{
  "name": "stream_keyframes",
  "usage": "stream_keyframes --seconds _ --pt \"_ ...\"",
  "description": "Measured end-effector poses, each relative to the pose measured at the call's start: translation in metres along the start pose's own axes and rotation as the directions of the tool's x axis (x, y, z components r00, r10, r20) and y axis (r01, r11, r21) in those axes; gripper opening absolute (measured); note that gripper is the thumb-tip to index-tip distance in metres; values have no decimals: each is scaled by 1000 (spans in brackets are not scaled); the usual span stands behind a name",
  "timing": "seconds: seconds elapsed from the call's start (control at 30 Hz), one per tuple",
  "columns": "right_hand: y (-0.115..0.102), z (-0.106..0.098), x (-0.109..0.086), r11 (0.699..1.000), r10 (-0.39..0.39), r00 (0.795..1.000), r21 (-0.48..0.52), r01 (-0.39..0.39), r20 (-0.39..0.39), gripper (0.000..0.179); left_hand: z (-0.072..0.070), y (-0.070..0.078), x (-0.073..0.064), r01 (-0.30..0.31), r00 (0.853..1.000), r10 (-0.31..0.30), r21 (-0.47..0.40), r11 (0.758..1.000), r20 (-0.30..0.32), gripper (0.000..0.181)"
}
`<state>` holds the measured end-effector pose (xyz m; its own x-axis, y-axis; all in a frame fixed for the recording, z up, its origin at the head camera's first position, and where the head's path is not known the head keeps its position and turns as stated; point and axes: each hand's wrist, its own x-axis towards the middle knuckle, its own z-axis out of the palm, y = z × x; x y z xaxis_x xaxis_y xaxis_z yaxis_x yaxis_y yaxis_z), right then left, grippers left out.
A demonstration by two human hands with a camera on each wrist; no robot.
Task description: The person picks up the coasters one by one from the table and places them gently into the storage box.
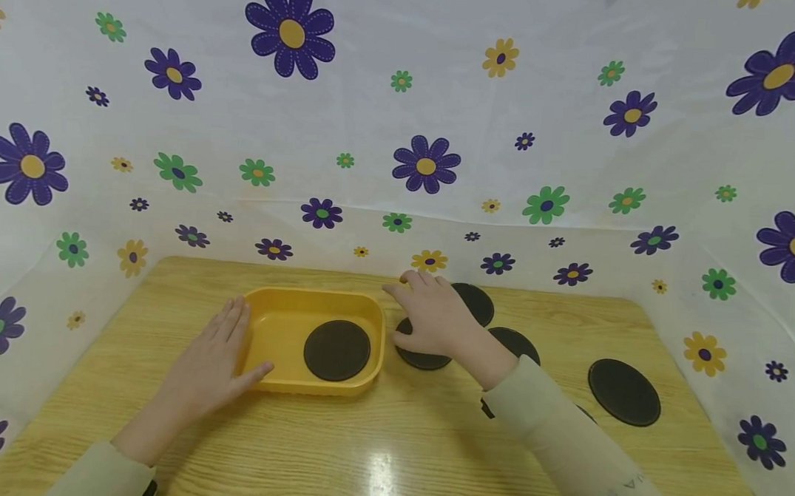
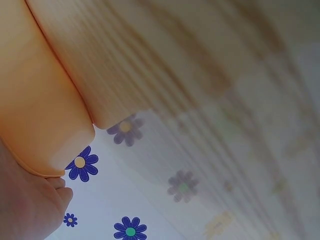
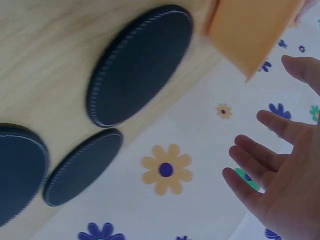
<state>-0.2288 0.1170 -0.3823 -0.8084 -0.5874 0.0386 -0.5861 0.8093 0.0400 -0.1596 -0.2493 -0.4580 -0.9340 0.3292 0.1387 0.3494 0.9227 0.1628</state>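
A shallow yellow plastic tray sits left of the middle of the table, with one round black coaster lying flat inside its right half. My left hand rests against the tray's left side, fingers straight and thumb over the near rim. Just right of the tray, my right hand hovers with spread, loosely bent fingers and nothing in them. Beneath it lies another black coaster, partly covered by the hand in the head view. The right wrist view shows stitching around the edge of this coaster.
More black coasters lie to the right: one at the back, one beside the right forearm and one far right. The sleeve hides most of another. A flowered white cloth encloses the wooden table behind and at both sides.
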Motion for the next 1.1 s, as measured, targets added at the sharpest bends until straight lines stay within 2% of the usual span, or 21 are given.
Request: stream_keyframes --seconds 0.37,0.57,1.1 --pt "19 38 -9 999 51 998 5 -51 37 72 0 0 0 -3 1000 3 -8 1000 -11 105" --pt "21 58 -13 996 80 991 36 -85 111 78 2 -1 1 6 1000 -6 -11 1000 -1 104" --pt "22 72 -16 984 109 976 118 -133 190 87 2 0 0 12 1000 -12 -5 1000 -1 104"
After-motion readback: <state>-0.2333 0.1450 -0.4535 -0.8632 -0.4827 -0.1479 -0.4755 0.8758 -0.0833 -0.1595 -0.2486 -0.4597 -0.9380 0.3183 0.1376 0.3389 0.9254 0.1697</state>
